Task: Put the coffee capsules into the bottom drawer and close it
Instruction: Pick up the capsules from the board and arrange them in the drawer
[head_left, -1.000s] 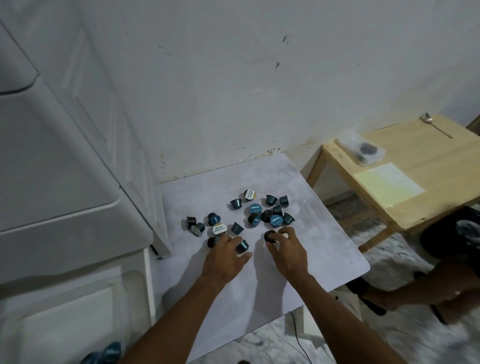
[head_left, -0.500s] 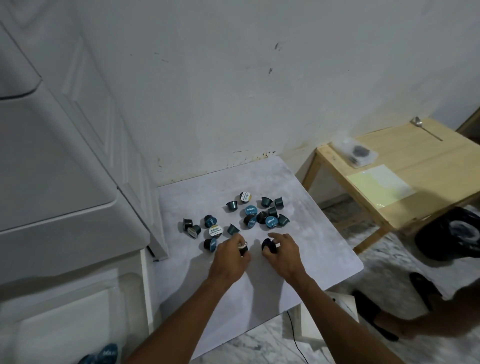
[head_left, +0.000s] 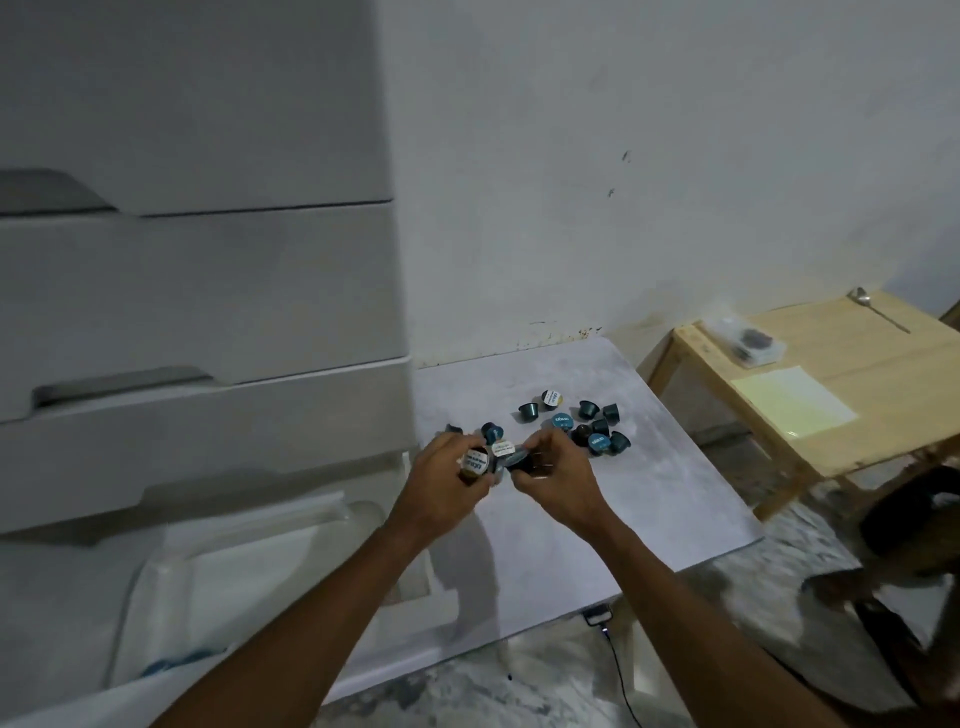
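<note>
Several teal and dark coffee capsules lie scattered on a low grey-white table. My left hand is raised above the table's left part, closed around a capsule with a white label. My right hand is right beside it, closed around a dark capsule. The bottom drawer of the white plastic drawer unit stands pulled out at lower left, with blue capsules blurred at its near corner.
A light wooden table stands to the right with a spoon, a clear packet and a yellow sheet. A cable runs on the marble floor under the low table. Another person's limb shows at the right.
Both hands have lifted off the table, each with a capsule in it, and moved left. My view has swung left, so the drawer unit and open bottom drawer now show more fully.
</note>
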